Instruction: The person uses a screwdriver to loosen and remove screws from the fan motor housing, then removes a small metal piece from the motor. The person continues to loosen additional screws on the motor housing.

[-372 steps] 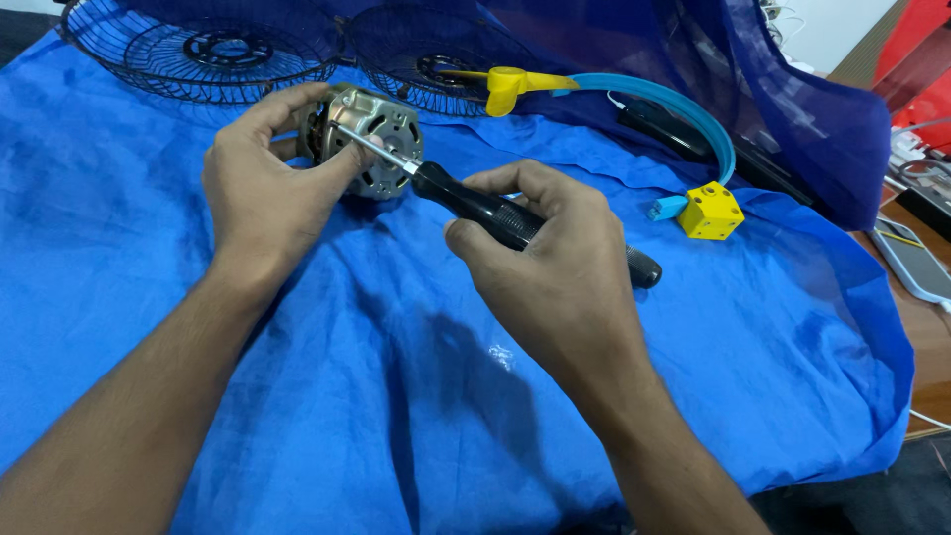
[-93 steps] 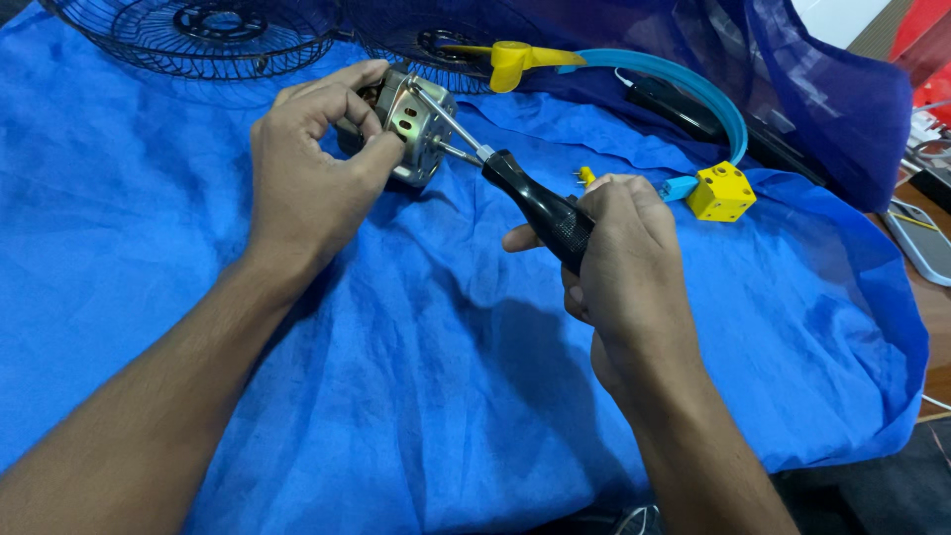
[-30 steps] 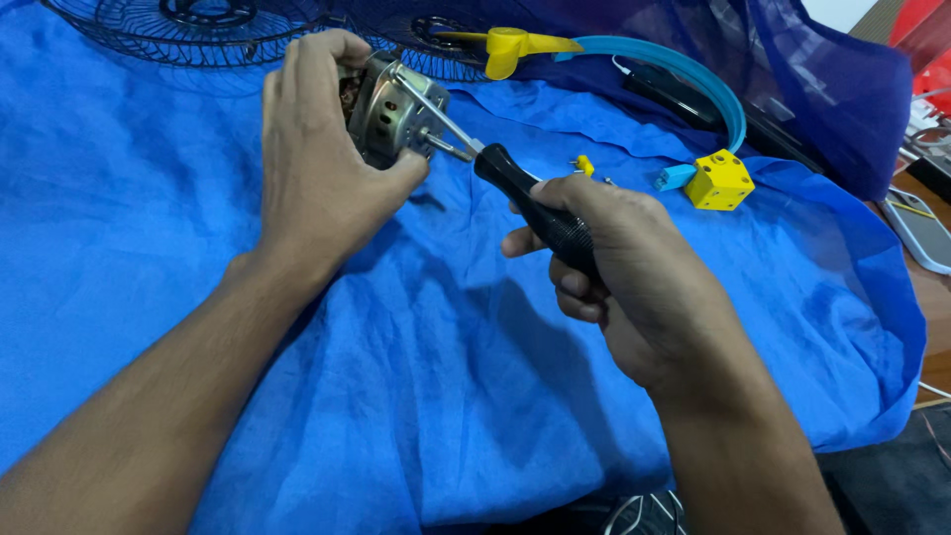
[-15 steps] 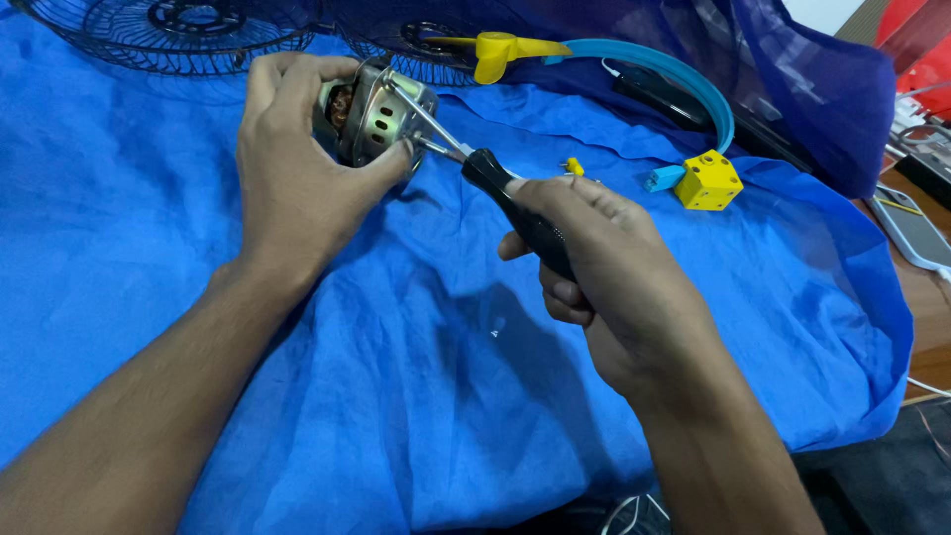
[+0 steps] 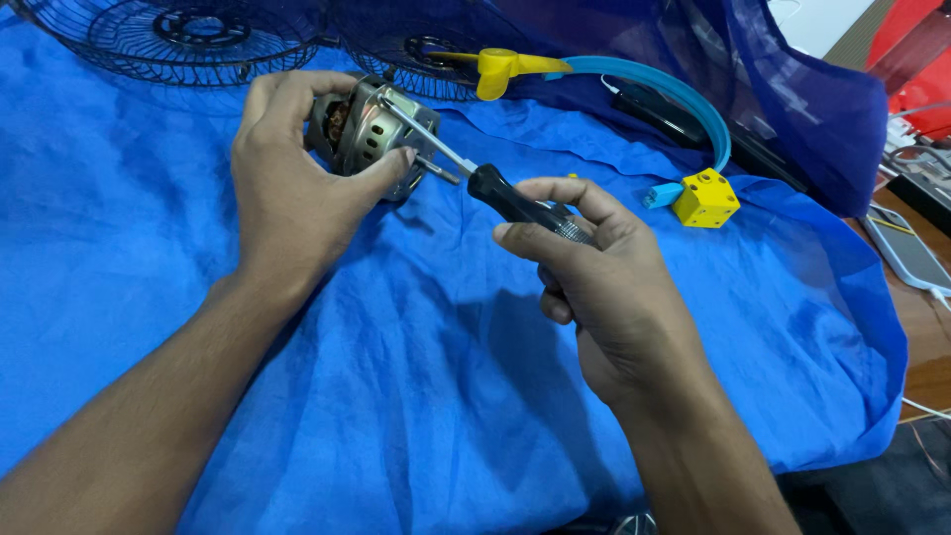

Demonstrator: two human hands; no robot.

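Conceivably the screwdriver (image 5: 500, 193), gripped in the right hand (image 5: 604, 287), slips off the fan motor (image 5: 362, 134) clasped by left hand (image 5: 292, 183) fingers, jabbing them.

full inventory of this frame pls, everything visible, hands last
fan motor: 1, silver metal with copper windings showing, held above the cloth, upper left of centre
screwdriver: 1, black handle, metal shaft, tip at the motor's face
blue cloth: 1, blue, covers the work surface
fan grilles: 2, black wire, top edge, lying on the cloth
curved strip: 1, light blue with a yellow end piece, top centre to right
yellow cube: 1, yellow, right of the screwdriver, on the cloth
flat device: 1, grey-blue, right edge on the wooden surface, kind unclear
left hand: 1, wrapped around the motor
right hand: 1, gripping the screwdriver handle
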